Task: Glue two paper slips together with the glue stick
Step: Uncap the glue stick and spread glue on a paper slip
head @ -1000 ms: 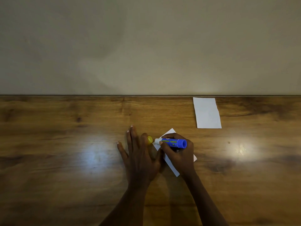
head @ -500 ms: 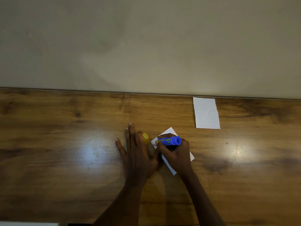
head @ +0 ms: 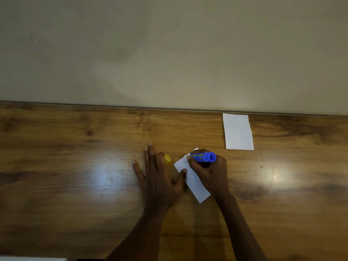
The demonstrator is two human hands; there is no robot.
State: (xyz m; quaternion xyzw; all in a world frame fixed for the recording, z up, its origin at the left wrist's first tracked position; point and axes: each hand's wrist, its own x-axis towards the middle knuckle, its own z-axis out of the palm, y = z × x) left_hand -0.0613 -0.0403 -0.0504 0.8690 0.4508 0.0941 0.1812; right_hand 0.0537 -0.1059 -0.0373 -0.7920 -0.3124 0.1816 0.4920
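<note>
A white paper slip point(head: 194, 182) lies tilted on the wooden table point(head: 75, 166) in front of me. My right hand point(head: 209, 174) grips a blue glue stick point(head: 203, 157) lying nearly flat, its white tip touching the slip's upper left part. My left hand point(head: 158, 178) rests flat on the table with fingers spread, its thumb pressing the slip's left edge. The yellow cap point(head: 167, 158) peeks out beside my left index finger. A second white slip point(head: 238, 131) lies flat at the back right, near the wall.
A beige wall point(head: 169, 53) rises directly behind the table's far edge. Bright light reflections show on the wood to the left and right of my hands. A pale object's edge point(head: 32, 259) shows at the bottom left corner.
The glue stick's tip has slid a little across the slip's upper end while my left hand stayed flat. The camera view shifted slightly.
</note>
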